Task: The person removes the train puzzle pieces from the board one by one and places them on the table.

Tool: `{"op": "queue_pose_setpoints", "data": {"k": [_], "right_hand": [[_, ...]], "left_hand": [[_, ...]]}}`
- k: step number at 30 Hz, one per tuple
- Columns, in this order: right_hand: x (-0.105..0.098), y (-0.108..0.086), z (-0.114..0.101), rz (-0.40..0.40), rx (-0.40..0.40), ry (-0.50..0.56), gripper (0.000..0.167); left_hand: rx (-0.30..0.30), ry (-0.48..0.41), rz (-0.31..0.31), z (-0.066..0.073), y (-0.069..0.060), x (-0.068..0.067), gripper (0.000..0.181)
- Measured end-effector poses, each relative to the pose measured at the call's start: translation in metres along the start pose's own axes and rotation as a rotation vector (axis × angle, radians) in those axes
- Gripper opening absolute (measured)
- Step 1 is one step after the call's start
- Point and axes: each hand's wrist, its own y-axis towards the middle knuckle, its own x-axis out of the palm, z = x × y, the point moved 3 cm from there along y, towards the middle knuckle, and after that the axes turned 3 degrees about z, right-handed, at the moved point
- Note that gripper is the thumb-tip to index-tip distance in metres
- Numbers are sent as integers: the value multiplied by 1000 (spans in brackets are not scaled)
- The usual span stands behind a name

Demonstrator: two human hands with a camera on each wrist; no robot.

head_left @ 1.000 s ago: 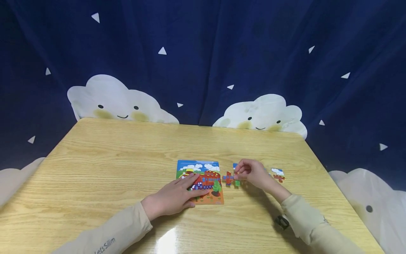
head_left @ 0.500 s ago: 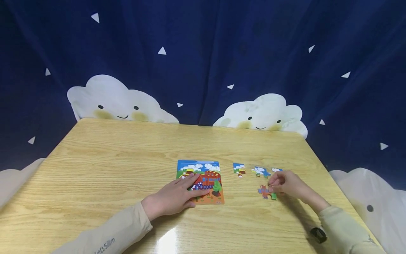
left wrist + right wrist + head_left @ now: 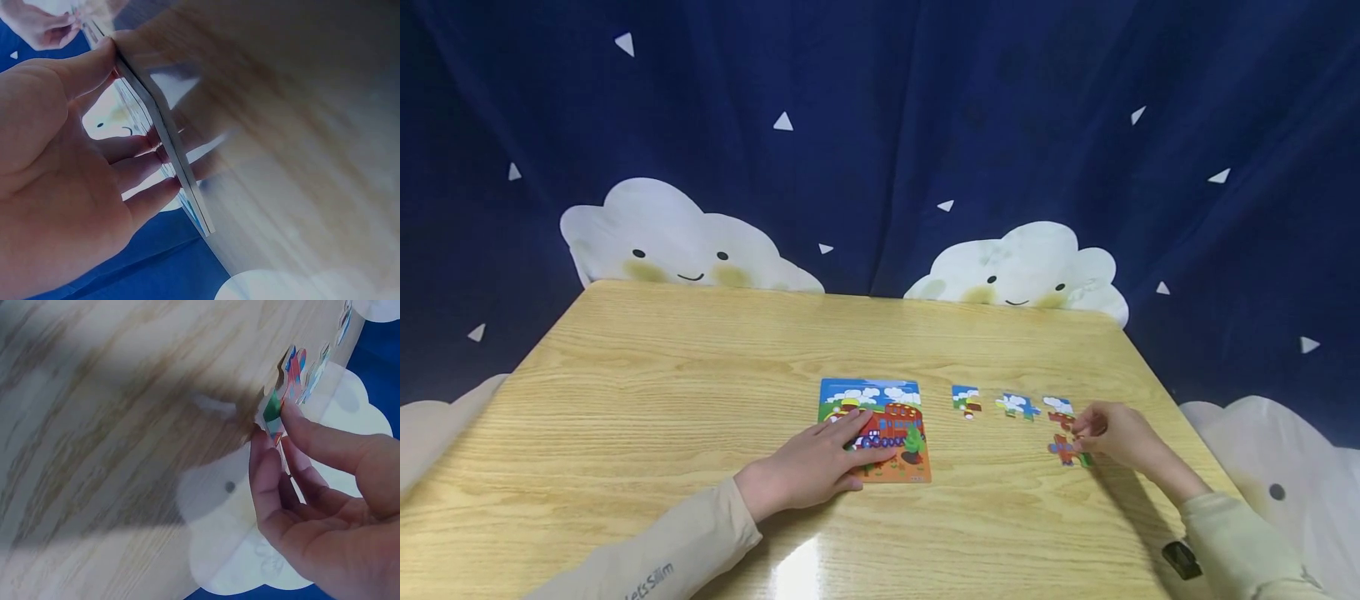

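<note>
A square jigsaw puzzle (image 3: 891, 425) with a red train picture lies on the table. My left hand (image 3: 811, 471) rests on its lower left part with fingers spread. From the side, in the left wrist view, the fingertips touch the top of the thin puzzle board (image 3: 164, 128). Off to the right, my right hand (image 3: 1116, 437) pinches a red, blue and green puzzle piece (image 3: 1062, 450) between thumb and fingers. In the right wrist view this puzzle piece (image 3: 273, 411) is tilted, close to the tabletop. A cloud-and-red puzzle piece (image 3: 1059, 408) lies just behind it.
Two more loose pieces lie in a row right of the board: a sky piece with yellow and red (image 3: 966, 400) and a blue cloud piece (image 3: 1018, 406). The wooden table (image 3: 700, 358) ends at a dark blue curtain (image 3: 880, 125) with cloud prints.
My right hand has carried the pinched puzzle piece rightward, from beside the board to just in front of the rightmost loose piece. The left hand and the board have stayed put.
</note>
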Motion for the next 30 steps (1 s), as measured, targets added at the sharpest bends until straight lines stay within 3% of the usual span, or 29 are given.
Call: {"op": "queue_pose_setpoints", "data": {"k": [21,25,30], "right_hand": [[4,-6,2,32,-24,-49,12],[2,-6,-8,34,-31,-26,10],[12,-1,-40,-2,-65,113,11]], "left_hand": [[22,0,4,3,0,0,55],[27,-5,9,3,0,0,54],[-2,-38,-5,1,-3,0,54]]}}
